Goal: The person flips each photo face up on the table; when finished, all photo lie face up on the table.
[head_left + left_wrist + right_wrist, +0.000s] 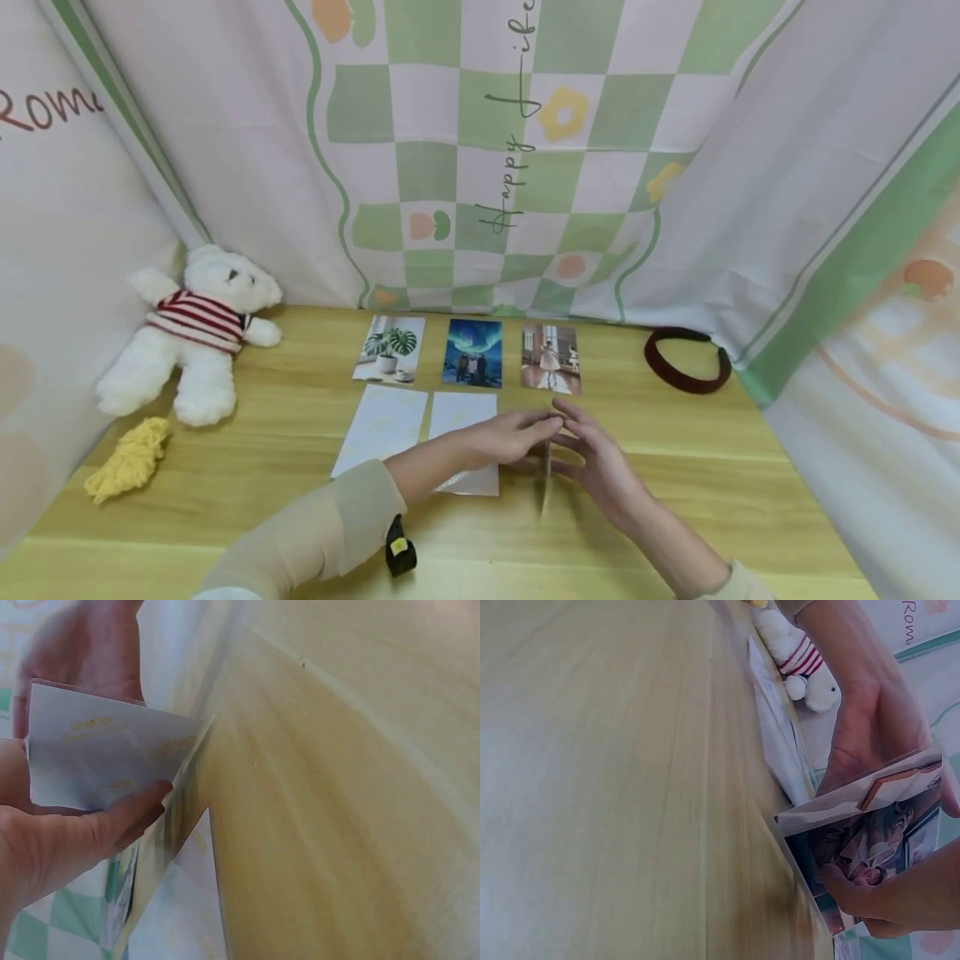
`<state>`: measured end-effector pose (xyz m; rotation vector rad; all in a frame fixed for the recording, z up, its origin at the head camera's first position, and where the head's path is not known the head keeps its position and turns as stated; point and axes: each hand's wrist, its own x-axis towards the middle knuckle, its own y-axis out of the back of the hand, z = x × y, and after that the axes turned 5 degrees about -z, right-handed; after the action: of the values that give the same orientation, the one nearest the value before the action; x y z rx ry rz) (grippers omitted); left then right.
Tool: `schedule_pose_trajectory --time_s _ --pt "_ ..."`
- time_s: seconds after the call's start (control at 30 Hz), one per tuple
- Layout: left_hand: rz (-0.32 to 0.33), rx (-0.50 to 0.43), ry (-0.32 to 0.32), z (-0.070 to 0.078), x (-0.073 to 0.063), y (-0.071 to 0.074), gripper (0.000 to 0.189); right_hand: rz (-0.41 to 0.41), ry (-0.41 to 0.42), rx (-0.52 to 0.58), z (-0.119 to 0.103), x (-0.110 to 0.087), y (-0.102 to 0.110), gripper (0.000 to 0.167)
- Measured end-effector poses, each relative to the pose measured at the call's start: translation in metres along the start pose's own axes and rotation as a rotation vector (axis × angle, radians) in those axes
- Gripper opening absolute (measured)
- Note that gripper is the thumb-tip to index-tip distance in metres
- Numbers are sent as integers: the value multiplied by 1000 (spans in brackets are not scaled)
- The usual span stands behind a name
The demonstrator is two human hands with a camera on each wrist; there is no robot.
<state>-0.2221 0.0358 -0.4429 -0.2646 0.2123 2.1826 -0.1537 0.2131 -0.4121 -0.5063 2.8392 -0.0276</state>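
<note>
A photo print (545, 483) stands on edge between my hands, its lower edge close over the table. My left hand (517, 436) pinches it at the upper part, with the thumb along its white back (97, 750) in the left wrist view. From the other side my right hand (603, 467) holds it, fingers lying across the picture face (885, 832) in the right wrist view. Two white sheets with faint yellow print, a left one (382, 425) and a right one (465, 408), lie beside my left forearm, which partly covers them.
In a row behind lie a plant photo (388, 350), an aurora photo (472, 353) and a ballerina photo (551, 358). A dark red headband (686, 383) is at the right. Leftward are a white teddy bear (198, 333), yellow yarn (129, 460) and a small black object (400, 550).
</note>
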Motion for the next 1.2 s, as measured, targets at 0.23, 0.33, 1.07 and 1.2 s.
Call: schedule_pose_trajectory --time_s 0.23,0.33,1.07,1.2 --pt "45 -267 26 -5 0 4 56 23 -6 -266 6 1 1 63" --pt "84 -338 10 -4 -3 5 49 38 -8 -383 9 0 2 61" --pt "354 127 75 -10 0 -11 105 -44 195 -1073 39 -12 27 54" --pt "319 408 104 -7 -1 -14 88 -97 206 -1081 39 -11 32 55"
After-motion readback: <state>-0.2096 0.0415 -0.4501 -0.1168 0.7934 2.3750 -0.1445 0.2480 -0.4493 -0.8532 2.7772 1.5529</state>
